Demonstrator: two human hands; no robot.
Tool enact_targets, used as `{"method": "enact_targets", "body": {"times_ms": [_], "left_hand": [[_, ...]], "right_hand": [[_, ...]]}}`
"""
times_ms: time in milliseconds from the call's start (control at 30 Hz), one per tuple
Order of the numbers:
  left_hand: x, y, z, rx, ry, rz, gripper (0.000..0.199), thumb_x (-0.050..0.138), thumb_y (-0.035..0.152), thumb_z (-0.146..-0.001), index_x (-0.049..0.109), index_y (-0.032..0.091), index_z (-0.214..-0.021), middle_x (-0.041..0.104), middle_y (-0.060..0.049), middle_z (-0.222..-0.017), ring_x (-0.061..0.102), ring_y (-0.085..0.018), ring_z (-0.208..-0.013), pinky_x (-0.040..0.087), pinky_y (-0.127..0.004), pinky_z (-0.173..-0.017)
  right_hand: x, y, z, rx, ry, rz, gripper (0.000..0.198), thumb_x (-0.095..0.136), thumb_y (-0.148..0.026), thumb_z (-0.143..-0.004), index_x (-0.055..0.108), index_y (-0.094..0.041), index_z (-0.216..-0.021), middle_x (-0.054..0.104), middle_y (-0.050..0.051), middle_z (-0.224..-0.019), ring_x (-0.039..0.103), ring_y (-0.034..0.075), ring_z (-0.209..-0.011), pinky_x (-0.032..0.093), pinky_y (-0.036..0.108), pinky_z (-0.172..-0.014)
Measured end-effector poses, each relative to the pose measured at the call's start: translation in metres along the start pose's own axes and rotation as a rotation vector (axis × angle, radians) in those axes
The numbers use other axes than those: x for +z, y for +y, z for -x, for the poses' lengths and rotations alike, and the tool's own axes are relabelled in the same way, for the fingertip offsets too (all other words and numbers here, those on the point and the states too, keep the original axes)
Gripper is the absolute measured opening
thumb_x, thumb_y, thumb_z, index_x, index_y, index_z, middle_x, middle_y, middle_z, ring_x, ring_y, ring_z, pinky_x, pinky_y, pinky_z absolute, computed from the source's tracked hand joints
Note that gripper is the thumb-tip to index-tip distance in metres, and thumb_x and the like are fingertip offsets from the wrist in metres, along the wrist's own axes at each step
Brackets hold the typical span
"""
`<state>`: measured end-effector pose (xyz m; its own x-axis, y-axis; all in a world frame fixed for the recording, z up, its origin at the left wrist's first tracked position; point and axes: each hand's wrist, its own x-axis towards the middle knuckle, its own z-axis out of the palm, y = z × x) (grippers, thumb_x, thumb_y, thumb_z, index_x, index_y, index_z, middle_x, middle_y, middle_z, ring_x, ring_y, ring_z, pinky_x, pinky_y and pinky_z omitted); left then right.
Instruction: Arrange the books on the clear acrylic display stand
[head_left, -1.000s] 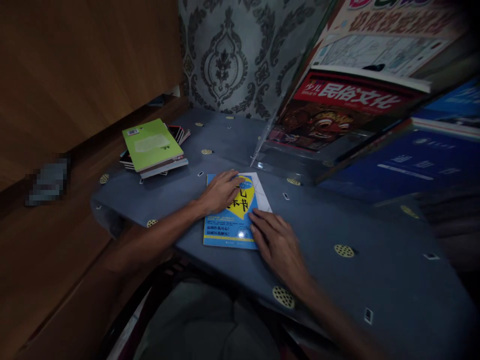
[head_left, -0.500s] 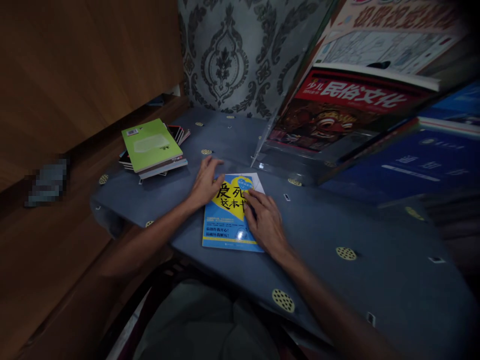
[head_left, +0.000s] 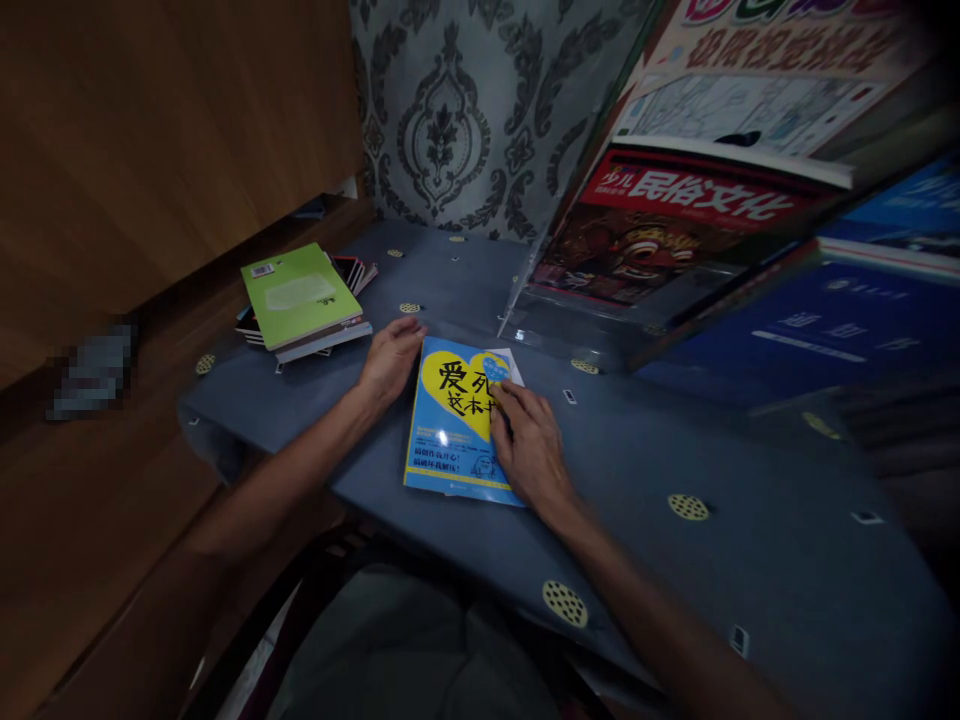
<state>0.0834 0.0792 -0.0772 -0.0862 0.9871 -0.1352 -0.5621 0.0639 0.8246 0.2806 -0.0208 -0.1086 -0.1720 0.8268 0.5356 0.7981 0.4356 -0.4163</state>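
A blue book [head_left: 450, 465] with a yellow heart on its cover lies on the cloth-covered table in front of me. My left hand [head_left: 391, 358] is just off its upper left edge, fingers stretched out and holding nothing. Across the right side of the cover rests my right hand [head_left: 532, 440]; its fingers and thumb lie apart on the surface and hide part of the print. A white page corner [head_left: 512, 362] sticks out at the book's upper right.
A stack of books topped by a green one [head_left: 300, 295] stands at the back left. To the right, a clear display rack holds a red book [head_left: 645, 230] and a blue one [head_left: 840, 325]. A patterned wall [head_left: 442, 120] closes off the back.
My left hand has drawn back to the left, off the book's corner. The upper left of the cover now shows, and less white page is visible. My right hand stays in place.
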Motion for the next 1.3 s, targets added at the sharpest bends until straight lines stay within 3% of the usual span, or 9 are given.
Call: {"method": "enact_targets", "body": {"times_ms": [233, 400, 633, 800, 1133, 1300], "left_hand": [[0.0, 0.006, 0.003, -0.139, -0.045, 0.148, 0.022, 0.056, -0.006, -0.074, 0.065, 0.011, -0.086, 0.067, -0.004, -0.083, 0.066, -0.012, -0.085, 0.048, -0.025, -0.096], [0.003, 0.009, 0.007, -0.211, -0.052, 0.257, 0.027, 0.047, -0.008, -0.08, 0.063, 0.011, -0.091, 0.065, -0.005, -0.084, 0.065, -0.01, -0.079, 0.052, -0.02, -0.083], [0.002, 0.008, 0.009, -0.271, 0.006, 0.296, 0.023, 0.048, -0.008, -0.081, 0.06, 0.011, -0.085, 0.066, -0.005, -0.082, 0.067, -0.011, -0.077, 0.053, -0.02, -0.083], [0.008, 0.008, 0.016, -0.328, -0.164, 0.237, 0.023, 0.045, -0.005, -0.083, 0.062, 0.011, -0.083, 0.069, -0.006, -0.08, 0.072, -0.016, -0.086, 0.056, -0.028, -0.09], [0.007, 0.006, 0.024, -0.463, -0.378, 0.077, 0.02, 0.062, 0.0, -0.079, 0.065, 0.007, -0.098, 0.075, -0.015, -0.093, 0.073, -0.029, -0.097, 0.055, -0.044, -0.098], [0.008, 0.001, 0.033, -0.493, -0.46, 0.005, 0.033, 0.069, 0.0, -0.074, 0.063, 0.011, -0.104, 0.075, -0.014, -0.098, 0.073, -0.032, -0.097, 0.053, -0.053, -0.098]], "right_hand": [[0.002, 0.0, 0.001, 0.017, 0.031, -0.013, 0.038, 0.04, -0.026, -0.098, 0.064, -0.017, -0.126, 0.064, 0.016, -0.123, 0.06, 0.03, -0.11, 0.048, 0.056, -0.099], [0.003, -0.001, 0.001, 0.015, 0.045, -0.014, 0.038, 0.04, -0.025, -0.098, 0.064, -0.016, -0.125, 0.064, 0.016, -0.123, 0.06, 0.03, -0.112, 0.049, 0.055, -0.098], [0.002, -0.001, 0.001, 0.02, 0.031, 0.012, 0.037, 0.04, -0.026, -0.098, 0.064, -0.015, -0.124, 0.064, 0.017, -0.123, 0.06, 0.03, -0.111, 0.049, 0.055, -0.098], [0.001, 0.0, 0.001, 0.034, 0.02, -0.003, 0.039, 0.04, -0.025, -0.098, 0.063, -0.014, -0.127, 0.063, 0.018, -0.124, 0.058, 0.031, -0.115, 0.048, 0.054, -0.101], [0.001, -0.001, 0.002, 0.075, 0.023, -0.004, 0.04, 0.039, -0.023, -0.097, 0.061, -0.013, -0.13, 0.06, 0.019, -0.126, 0.057, 0.031, -0.115, 0.047, 0.054, -0.102], [0.001, -0.003, 0.002, 0.079, 0.052, 0.006, 0.041, 0.037, -0.024, -0.098, 0.059, -0.017, -0.131, 0.061, 0.016, -0.125, 0.057, 0.031, -0.115, 0.048, 0.056, -0.101]]}}
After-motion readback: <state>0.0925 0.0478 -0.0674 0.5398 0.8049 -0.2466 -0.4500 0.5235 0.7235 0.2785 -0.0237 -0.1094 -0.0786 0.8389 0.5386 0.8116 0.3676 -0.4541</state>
